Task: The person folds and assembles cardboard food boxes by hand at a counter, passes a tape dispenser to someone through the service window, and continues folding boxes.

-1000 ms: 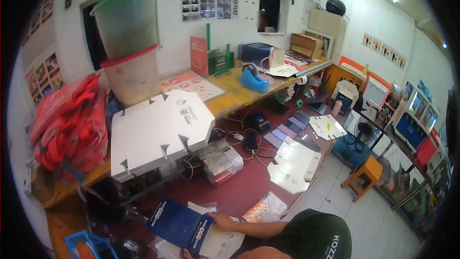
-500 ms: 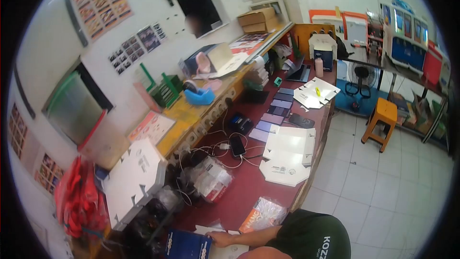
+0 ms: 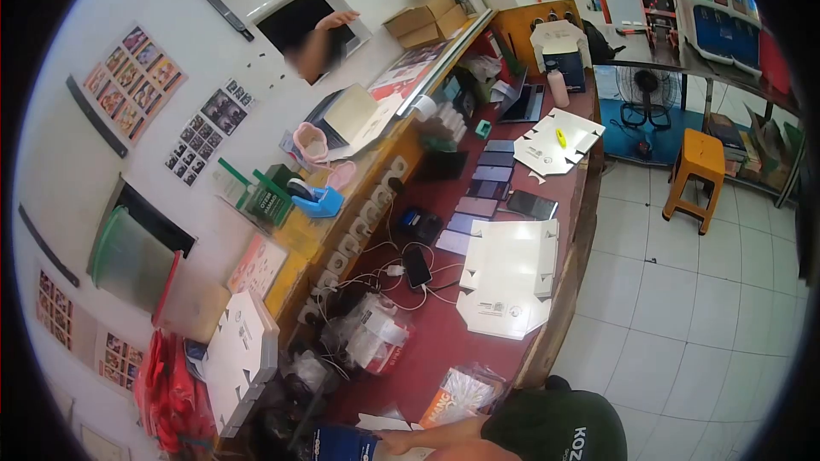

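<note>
Low in the view, a blue printed box [image 3: 343, 444] lies partly cut off by the bottom edge. One of my hands, the right one [image 3: 392, 441], is at its right edge, with the fingers too small and partly hidden to make out. White cardboard [image 3: 384, 423] shows behind and beside that hand. My left hand is out of the picture. Close to my right forearm, a plastic-wrapped orange and white packet [image 3: 461, 394] rests on the dark red desk [image 3: 427, 324].
Flat white boxes [image 3: 510, 273] and a row of phones [image 3: 488, 189] lie on the desk. White boxes are stacked at left [image 3: 243, 358]. Cables surround a black phone [image 3: 417, 266]. A person's raised arm [image 3: 318, 47] shows at the window. An orange stool [image 3: 696, 172] stands right.
The view has turned and shifted, so the blue box now sits lower and is cut off. My left hand has left the view. A person's arm has risen at the window.
</note>
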`<state>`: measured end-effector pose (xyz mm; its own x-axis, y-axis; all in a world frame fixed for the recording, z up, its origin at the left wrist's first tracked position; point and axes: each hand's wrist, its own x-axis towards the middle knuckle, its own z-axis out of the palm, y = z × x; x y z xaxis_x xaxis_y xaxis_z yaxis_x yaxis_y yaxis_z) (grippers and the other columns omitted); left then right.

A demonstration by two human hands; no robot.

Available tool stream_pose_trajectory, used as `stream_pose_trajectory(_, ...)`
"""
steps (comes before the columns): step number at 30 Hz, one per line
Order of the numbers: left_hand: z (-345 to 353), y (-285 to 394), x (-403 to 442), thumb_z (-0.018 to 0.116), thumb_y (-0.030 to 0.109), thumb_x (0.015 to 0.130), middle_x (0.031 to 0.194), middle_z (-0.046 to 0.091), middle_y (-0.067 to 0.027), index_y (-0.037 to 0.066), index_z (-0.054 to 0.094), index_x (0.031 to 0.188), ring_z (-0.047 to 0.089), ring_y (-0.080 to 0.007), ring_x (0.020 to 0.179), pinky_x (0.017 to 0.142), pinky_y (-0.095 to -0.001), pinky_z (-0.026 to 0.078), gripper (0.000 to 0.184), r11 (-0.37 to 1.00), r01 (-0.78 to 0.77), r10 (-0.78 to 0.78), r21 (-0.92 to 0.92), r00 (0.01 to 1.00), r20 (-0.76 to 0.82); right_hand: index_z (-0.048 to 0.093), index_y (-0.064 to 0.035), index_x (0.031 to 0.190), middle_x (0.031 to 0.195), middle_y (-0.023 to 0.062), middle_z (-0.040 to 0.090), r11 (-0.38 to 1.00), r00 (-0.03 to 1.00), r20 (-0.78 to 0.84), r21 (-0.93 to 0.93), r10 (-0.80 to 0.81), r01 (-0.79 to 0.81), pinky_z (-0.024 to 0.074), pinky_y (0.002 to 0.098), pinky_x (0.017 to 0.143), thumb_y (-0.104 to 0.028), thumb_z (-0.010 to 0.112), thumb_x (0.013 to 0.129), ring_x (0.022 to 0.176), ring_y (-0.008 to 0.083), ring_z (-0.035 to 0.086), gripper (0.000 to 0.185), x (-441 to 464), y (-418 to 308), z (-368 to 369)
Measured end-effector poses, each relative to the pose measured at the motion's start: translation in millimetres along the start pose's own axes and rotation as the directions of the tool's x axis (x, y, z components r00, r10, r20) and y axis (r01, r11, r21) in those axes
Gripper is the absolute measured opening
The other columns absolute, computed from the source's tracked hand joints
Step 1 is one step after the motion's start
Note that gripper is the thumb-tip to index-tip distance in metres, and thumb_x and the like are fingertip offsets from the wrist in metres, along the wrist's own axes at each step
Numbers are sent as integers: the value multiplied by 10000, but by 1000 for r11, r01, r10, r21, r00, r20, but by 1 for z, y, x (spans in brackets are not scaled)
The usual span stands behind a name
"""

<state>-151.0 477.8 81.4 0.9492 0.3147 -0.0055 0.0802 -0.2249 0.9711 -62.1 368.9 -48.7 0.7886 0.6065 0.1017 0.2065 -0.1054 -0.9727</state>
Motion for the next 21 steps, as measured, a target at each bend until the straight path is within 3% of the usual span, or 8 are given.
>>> stream_pose_trajectory(3, 2, 2, -5, 744, 186, 782, 1133, 559, -129, -10, 497, 1229, 542, -227, 1056, 918, -326, 433, 546, 1000, -2, 2, -3, 1000, -25, 75, -22, 1474, 1399, 328, 324, 923, 984, -13, -346, 177, -171, 354, 435, 1053, -166, 574, 776, 1271, 424, 400, 870, -2, -24, 2)
stream_pose_trajectory(6, 0, 1, -9, 744, 182, 783, 1121, 567, -126, -9, 506, 1220, 548, -224, 1047, 911, -324, 438, 533, 1000, -9, 8, -20, 998, -54, 65, -6, 1477, 1450, 342, 211, 963, 956, -168, -85, 239, -255, 297, 419, 1095, -175, 598, 780, 1335, 415, 321, 893, -6, -36, -5)
stream_pose_trajectory(8, -6, -1, -15, 744, 179, 783, 1114, 572, -124, -8, 511, 1214, 552, -223, 1040, 907, -322, 441, 524, 999, -21, 19, -30, 996, -89, 100, -8, 1478, 1440, 318, 264, 986, 945, -310, 96, -103, 139, 254, 420, 1119, -183, 625, 778, 1361, 378, 294, 892, -16, -42, -10)
stream_pose_trajectory(10, -12, -3, -23, 744, 176, 783, 1106, 577, -122, -7, 517, 1208, 556, -221, 1034, 903, -320, 445, 516, 998, -44, 39, -34, 990, -136, 142, -17, 1476, 1428, 272, 326, 965, 931, -290, 70, -223, 253, 270, 426, 1109, -223, 654, 804, 1350, 333, 327, 869, -45, -63, -31)
stream_pose_trajectory(15, -7, -35, -103, 744, 169, 783, 1087, 589, -116, -6, 531, 1194, 567, -216, 1018, 893, -315, 453, 494, 996, -14, -19, -92, 938, -346, 341, -13, 1396, 1354, 187, 465, 834, 984, 10, 533, -177, 145, 391, 366, 1034, -74, 601, 879, 1248, 247, 462, 582, -150, -102, -103)
stream_pose_trajectory(18, 37, -69, -172, 744, 165, 784, 1075, 597, -113, -4, 540, 1185, 573, -213, 1008, 887, -313, 459, 481, 981, 58, -138, -185, 878, -458, 371, 8, 1371, 1306, 175, 506, 817, 953, 296, 565, -70, -116, 421, 344, 1001, -117, 595, 904, 1184, 214, 515, 534, -234, -79, -155)
stream_pose_trajectory(20, 95, -96, -212, 744, 162, 784, 1067, 602, -111, -4, 545, 1179, 577, -212, 1002, 882, -311, 462, 472, 957, 123, -240, -261, 843, -481, 389, 15, 1365, 1285, 153, 530, 939, 955, 291, 340, -48, -57, 426, 330, 992, -150, 596, 914, 1153, 203, 537, 523, -302, -53, -195)
stream_pose_trajectory(21, 130, -113, -236, 744, 161, 784, 1063, 604, -110, -3, 548, 1176, 579, -211, 999, 880, -310, 464, 468, 937, 176, -308, -303, 823, -477, 382, -24, 1384, 1324, 146, 501, 914, 941, 333, 361, 60, -186, 416, 328, 1009, -209, 600, 929, 1201, 194, 506, 537, -338, -16, -211)
